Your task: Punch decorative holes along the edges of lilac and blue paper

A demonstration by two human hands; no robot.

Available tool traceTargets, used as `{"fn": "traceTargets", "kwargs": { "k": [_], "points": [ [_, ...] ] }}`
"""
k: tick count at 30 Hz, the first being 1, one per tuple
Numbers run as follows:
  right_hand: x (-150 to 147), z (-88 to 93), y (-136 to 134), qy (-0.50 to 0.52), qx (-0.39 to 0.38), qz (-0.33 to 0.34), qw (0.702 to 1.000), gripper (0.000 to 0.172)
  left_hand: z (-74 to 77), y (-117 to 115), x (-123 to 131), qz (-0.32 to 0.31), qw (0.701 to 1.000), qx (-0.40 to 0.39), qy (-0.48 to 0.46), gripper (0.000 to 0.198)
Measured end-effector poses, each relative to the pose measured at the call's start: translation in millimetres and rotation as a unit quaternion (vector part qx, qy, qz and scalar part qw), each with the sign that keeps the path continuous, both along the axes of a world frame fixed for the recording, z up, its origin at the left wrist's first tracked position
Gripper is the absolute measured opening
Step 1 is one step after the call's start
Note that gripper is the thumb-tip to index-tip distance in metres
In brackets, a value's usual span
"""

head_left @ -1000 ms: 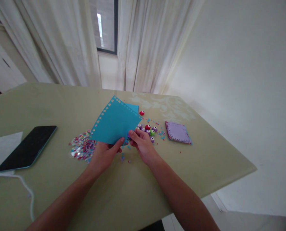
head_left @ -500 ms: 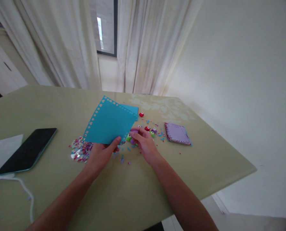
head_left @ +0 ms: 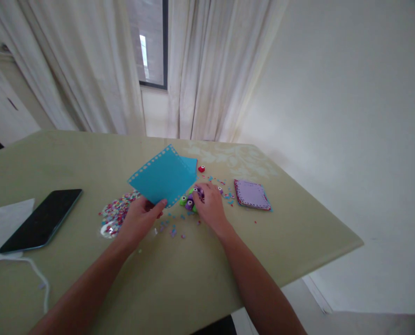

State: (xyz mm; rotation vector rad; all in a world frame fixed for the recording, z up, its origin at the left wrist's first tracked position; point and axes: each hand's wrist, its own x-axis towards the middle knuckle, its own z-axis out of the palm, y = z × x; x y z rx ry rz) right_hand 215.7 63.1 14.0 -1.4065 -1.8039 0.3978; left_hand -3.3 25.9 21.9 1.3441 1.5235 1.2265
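Note:
My left hand [head_left: 142, 215] pinches a blue paper sheet [head_left: 167, 179] by its near corner, thumb on top. Small punched-out shapes run along the sheet's edges, and it is held tilted above the table. My right hand [head_left: 210, 204] is curled down over a cluster of small craft punches, its fingers closed around a purple paper punch [head_left: 198, 191]. Beside those fingers lie a green punch [head_left: 183, 200] and another purple punch [head_left: 189, 204]. The fingertips partly hide the cluster. A red punch [head_left: 201, 169] sits apart, farther back.
More blue paper [head_left: 190, 164] lies behind the held sheet. A pile of colourful confetti [head_left: 118, 211] is at left, with loose bits around the punches. A stack of punched purple paper squares [head_left: 252, 194] lies right. A black tablet [head_left: 43, 221], white paper [head_left: 18, 211] and white cable [head_left: 39, 274] are far left.
My right hand has come away from the sheet's edge and lowered onto the cluster of punches. The blue sheet has turned and tilted flatter in my left hand. The view has shifted slightly.

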Motion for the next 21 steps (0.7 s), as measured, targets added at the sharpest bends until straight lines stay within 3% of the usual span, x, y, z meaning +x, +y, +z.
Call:
{"fn": "traceTargets", "kwargs": {
  "k": [3, 5, 8, 12, 15, 19, 21],
  "points": [
    [-3, 6.4, -1, 0.237, -0.031, 0.052, 0.969, 0.038, -1.9, 2, 0, -0.057, 0.998, 0.005, -0.040, 0.047],
    [-6, 6.6, -1, 0.317, -0.074, 0.082, 0.942, 0.043, -2.6, 1, 2, -0.103, 0.994, 0.006, -0.044, 0.046],
    [-9, 0.0, 0, 0.290, -0.086, 0.084, 0.949, 0.027, -1.7, 0, 3, -0.139, 0.990, 0.016, -0.010, 0.041],
    [-8, -11.0, 7, 0.297, -0.063, 0.031, 0.952, 0.018, 7.0, 7, -15, -0.095, 0.991, 0.034, 0.092, 0.053],
    [-6, -13.8, 13, 0.341, -0.062, 0.006, 0.938, 0.018, 14.9, 13, -57, -0.016, 0.972, 0.022, 0.235, 0.068],
    [-5, -13.2, 15, 0.369, -0.055, -0.004, 0.928, 0.021, 7.9, 5, -142, 0.122, 0.859, -0.005, 0.497, 0.071],
    [-6, -12.6, 14, 0.378, -0.055, -0.005, 0.924, 0.022, -3.2, -1, -181, 0.170, 0.821, -0.076, 0.540, 0.081]
  ]
}}
